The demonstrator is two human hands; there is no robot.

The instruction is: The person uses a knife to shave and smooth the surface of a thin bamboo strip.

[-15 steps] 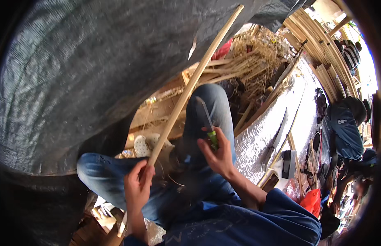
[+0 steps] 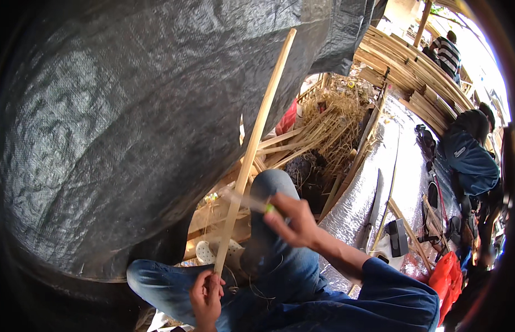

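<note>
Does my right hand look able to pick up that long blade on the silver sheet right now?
Probably not while full: your right hand grips a green-handled knife, though nothing seems to cover the long blade.

Left hand (image 2: 206,296) gripping pale wooden strip (image 2: 251,152), right hand (image 2: 292,221) holding blurred green-handled knife (image 2: 252,202), black sheet (image 2: 130,138) alongside

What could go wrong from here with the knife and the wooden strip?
The blade of the knife, motion-blurred in the right hand, crosses the wooden strip in this view; a slip might reach the bare left hand gripping the strip lower down. The raised right knee appears near the blade and could get nicked. The strip's upper end might poke the black sheet, though the gap is unclear.
</note>
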